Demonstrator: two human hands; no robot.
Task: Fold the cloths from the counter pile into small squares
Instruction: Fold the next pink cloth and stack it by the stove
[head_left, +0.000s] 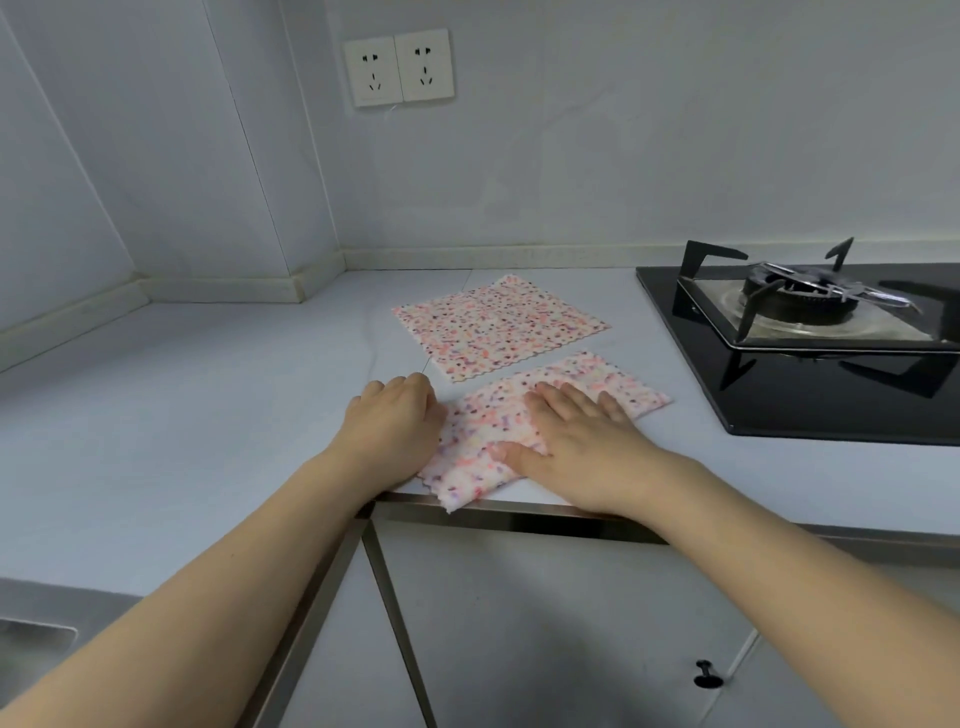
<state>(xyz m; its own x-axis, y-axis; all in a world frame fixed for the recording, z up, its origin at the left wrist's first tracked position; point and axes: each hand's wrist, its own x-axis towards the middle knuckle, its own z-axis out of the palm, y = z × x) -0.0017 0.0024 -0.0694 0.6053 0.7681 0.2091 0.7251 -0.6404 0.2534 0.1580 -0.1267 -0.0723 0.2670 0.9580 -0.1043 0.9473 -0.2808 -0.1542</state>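
Note:
A pink speckled cloth lies spread flat on the pale counter, farther back. A second speckled cloth, folded into a long strip, lies at the counter's front edge, one corner hanging over it. My right hand presses flat on this strip with straight fingers, thumb on its near part. My left hand sits at the strip's left edge with fingers curled down onto the fabric; whether they pinch it is hidden.
A black gas hob with a metal pan support stands at the right, close to the folded strip. Two wall sockets are above. A sink corner shows at lower left. Cabinet doors with a knob are below.

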